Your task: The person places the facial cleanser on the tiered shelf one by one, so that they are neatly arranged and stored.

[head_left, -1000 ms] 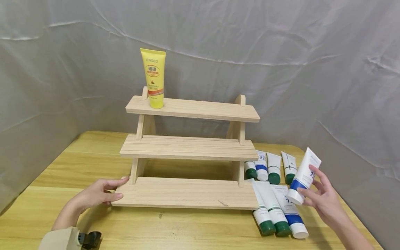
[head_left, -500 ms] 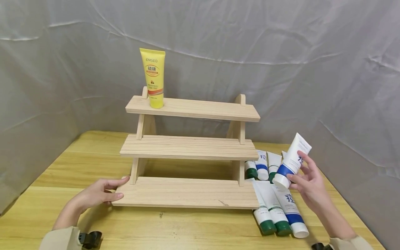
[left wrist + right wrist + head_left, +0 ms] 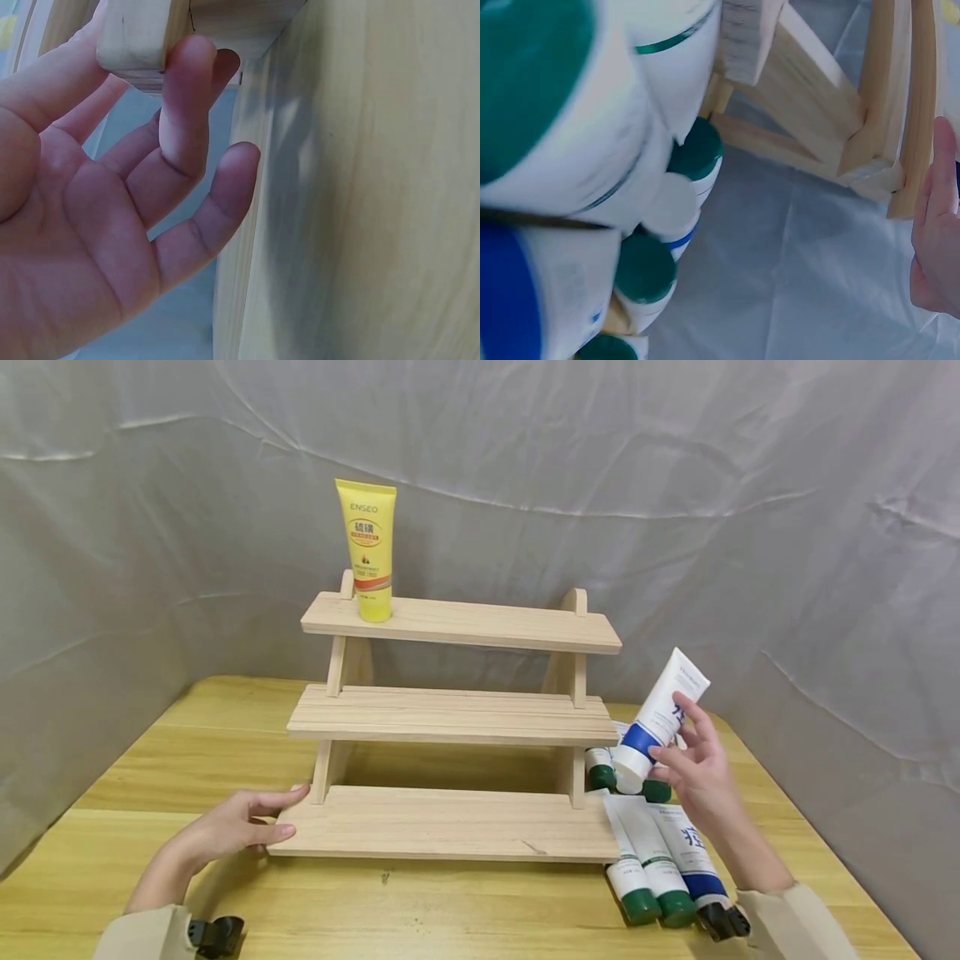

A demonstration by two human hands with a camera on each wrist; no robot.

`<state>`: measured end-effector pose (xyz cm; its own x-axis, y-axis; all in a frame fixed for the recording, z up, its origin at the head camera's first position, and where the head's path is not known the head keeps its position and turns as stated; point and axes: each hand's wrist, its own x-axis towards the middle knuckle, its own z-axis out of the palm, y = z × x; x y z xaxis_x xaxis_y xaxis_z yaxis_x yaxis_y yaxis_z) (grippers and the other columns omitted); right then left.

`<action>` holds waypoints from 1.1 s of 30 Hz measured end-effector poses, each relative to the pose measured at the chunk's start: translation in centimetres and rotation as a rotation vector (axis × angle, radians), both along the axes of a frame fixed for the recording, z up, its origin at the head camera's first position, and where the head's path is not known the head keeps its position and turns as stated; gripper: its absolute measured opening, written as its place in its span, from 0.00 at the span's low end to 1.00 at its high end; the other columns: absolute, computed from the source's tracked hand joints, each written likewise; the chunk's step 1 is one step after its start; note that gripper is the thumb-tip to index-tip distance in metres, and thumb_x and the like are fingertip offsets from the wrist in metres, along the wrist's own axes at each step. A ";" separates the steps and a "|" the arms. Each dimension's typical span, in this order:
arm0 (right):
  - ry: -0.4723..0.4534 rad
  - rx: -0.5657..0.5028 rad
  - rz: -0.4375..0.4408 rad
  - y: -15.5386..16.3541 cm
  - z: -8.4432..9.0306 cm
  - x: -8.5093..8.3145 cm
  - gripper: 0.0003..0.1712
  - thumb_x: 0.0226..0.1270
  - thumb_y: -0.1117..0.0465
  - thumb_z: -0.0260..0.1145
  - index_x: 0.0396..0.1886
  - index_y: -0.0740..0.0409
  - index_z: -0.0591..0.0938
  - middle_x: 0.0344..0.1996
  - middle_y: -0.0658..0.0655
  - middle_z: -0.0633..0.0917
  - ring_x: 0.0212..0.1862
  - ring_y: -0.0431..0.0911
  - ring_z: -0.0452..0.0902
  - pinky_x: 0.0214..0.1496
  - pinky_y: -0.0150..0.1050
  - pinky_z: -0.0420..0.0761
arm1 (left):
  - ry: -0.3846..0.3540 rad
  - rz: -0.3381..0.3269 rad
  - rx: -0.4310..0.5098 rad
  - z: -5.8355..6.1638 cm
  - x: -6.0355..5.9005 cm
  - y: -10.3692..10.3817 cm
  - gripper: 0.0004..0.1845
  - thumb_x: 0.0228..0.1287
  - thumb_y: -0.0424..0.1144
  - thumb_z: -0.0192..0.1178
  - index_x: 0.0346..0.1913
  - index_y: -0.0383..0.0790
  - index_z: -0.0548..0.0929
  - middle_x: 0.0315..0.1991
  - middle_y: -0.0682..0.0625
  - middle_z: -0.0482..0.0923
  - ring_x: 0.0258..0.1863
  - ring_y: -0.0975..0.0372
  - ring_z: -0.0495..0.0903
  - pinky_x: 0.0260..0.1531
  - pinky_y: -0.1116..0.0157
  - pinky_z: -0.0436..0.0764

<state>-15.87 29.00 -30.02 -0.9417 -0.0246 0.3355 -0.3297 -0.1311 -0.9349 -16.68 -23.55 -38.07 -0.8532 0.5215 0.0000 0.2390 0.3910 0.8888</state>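
Note:
On the table stands a three-tier wooden display stand. My left hand grips the left end of its bottom shelf; in the left wrist view fingertips curl against the board's end. To the right of the middle shelf, my right hand holds a white squeeze tube with a blue band between thumb and fingers. The tube is raised and tilted, white cap low and toward the stand. Only part of my right hand shows in the right wrist view. A yellow squeeze tube stands cap-down at the top shelf's left.
More white tubes with green or blue bands lie on the table at the stand's right: a front row and a back row partly behind the held tube. A grey cloth hangs behind the wooden table.
My right hand has carried the white tube left and upward from the table's right side toward the stand. The left hand has kept its grip in place.

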 end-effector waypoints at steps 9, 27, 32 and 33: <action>0.067 0.055 -0.008 -2.2 2.2 -2.0 0.37 0.63 0.76 0.54 0.68 0.48 0.57 0.55 0.55 0.60 0.44 0.43 0.75 0.36 0.35 0.81 | -0.036 0.015 0.004 0.0 0.1 0.0 0.32 0.62 0.36 0.58 0.62 0.20 0.59 0.60 0.20 0.51 0.20 0.69 0.66 0.21 0.68 0.74; 0.120 0.031 -0.020 -7.4 4.4 -5.6 0.35 0.62 0.75 0.57 0.67 0.53 0.60 0.52 0.56 0.66 0.44 0.43 0.77 0.32 0.31 0.80 | -0.049 0.010 0.016 -0.1 0.0 -0.1 0.32 0.62 0.36 0.58 0.63 0.21 0.58 0.61 0.22 0.50 0.19 0.68 0.65 0.21 0.67 0.75; 0.120 0.031 -0.047 -9.0 5.0 -6.5 0.36 0.60 0.76 0.58 0.67 0.55 0.61 0.52 0.55 0.69 0.43 0.43 0.77 0.31 0.30 0.79 | -0.039 0.005 0.021 -0.1 0.0 0.0 0.32 0.62 0.36 0.58 0.63 0.21 0.59 0.61 0.22 0.50 0.19 0.69 0.65 0.21 0.67 0.75; 0.125 0.034 -0.051 -9.3 5.2 -6.7 0.36 0.60 0.76 0.59 0.67 0.55 0.62 0.52 0.55 0.69 0.43 0.44 0.76 0.31 0.30 0.79 | -0.036 0.004 0.023 -0.1 0.0 0.0 0.32 0.62 0.35 0.58 0.63 0.21 0.59 0.61 0.22 0.50 0.19 0.69 0.65 0.21 0.67 0.75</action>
<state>-22.59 19.69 -24.87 -0.8929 0.0090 0.4501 -0.4494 -0.0800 -0.8898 -16.73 -23.59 -38.17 -0.8548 0.5185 -0.0191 0.2049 0.3712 0.9057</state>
